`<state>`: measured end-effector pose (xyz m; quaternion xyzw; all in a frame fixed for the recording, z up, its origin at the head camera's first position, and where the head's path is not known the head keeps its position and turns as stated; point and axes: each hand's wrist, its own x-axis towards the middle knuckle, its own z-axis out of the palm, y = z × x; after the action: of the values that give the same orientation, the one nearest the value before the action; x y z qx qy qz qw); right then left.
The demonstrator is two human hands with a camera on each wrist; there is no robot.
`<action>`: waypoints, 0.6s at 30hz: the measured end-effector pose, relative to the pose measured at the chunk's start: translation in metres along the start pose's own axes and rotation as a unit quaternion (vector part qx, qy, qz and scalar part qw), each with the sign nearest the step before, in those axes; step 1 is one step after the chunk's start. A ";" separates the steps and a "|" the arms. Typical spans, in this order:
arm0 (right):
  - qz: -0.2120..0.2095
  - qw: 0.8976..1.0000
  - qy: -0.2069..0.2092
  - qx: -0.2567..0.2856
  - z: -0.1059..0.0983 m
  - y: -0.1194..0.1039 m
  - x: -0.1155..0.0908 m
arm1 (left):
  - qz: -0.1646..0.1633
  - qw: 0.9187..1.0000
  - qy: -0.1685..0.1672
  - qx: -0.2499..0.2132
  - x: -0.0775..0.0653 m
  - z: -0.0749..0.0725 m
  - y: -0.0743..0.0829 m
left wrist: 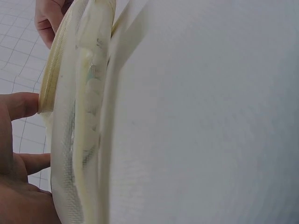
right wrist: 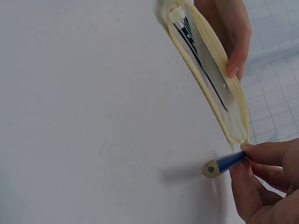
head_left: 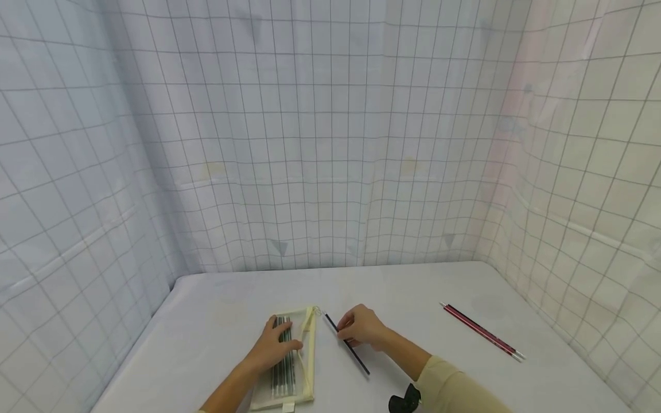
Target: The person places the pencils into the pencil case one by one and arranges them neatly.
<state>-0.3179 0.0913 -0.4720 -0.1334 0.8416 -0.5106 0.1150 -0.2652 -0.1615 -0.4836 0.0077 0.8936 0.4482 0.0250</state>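
right hand (head_left: 363,326) pinches dark pencil (head_left: 357,358), near right edge of transparent zippered pouch (head_left: 310,373), left hand (head_left: 268,347) rests there, fingers apart, white tabletop (head_left: 413,312) stretches to red pencils (head_left: 480,330)

Head camera looks down; closer wrist views share the pouch (left wrist: 70,116).

Pale beige sleeve (head_left: 455,385); bare hands (head_left: 362,328)

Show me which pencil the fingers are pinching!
The dark pencil in the right hand. The green-looking pencils lie in the pouch, and the reddish pencils lie on the table.
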 end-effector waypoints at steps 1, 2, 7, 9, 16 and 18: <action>-0.001 1.000 -0.002 0.002 0.003 -0.001 0.001 | 0.000 1.000 0.001 0.000 0.000 0.000 0.000; -0.002 1.000 -0.004 0.001 0.005 -0.001 0.002 | 0.001 1.000 0.001 0.000 0.000 0.000 0.001; -0.005 1.000 -0.014 0.002 0.017 -0.006 0.004 | 0.003 1.000 0.007 0.010 0.000 0.000 0.001; -0.009 1.000 -0.016 -0.001 0.023 -0.008 0.005 | 0.003 1.000 0.008 0.012 0.000 0.000 0.002; -0.017 1.000 -0.018 0.014 0.041 -0.014 0.011 | 0.003 1.000 0.008 0.009 -0.001 0.000 0.002; -0.018 1.000 -0.015 0.020 0.046 -0.016 0.013 | 0.004 1.000 0.007 0.006 -0.001 0.000 0.002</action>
<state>-0.3128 0.0417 -0.4798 -0.1537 0.8270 -0.5269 0.1214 -0.2638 -0.1605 -0.4816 0.0083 0.8963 0.4431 0.0173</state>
